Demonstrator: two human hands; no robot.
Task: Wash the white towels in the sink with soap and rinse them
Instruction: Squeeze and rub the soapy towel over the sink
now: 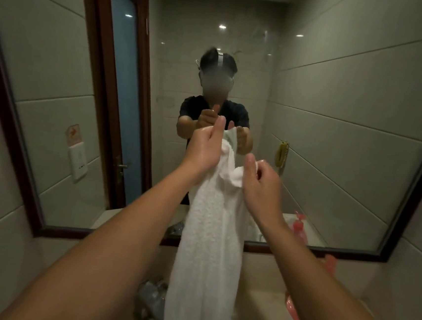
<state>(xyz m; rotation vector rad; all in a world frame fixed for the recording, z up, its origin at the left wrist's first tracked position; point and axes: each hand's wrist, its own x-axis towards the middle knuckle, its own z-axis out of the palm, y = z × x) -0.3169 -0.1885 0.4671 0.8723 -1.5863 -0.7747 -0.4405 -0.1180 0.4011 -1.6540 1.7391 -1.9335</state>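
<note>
A wet white towel (pixel 210 237) hangs straight down in front of the mirror, its lower end dropping out of view at the bottom. My left hand (pixel 206 146) grips its top edge, held high. My right hand (pixel 259 185) pinches another part of the top edge a little lower and to the right. Both hands look wet. The sink is hidden behind the towel and my forearms.
A dark-framed mirror (pixel 360 148) fills the wall ahead and reflects a person and a door. A pink soap bottle (pixel 328 264) stands on the beige counter (pixel 265 281) at the right, behind my right forearm. A chrome faucet (pixel 150 298) shows left of the towel.
</note>
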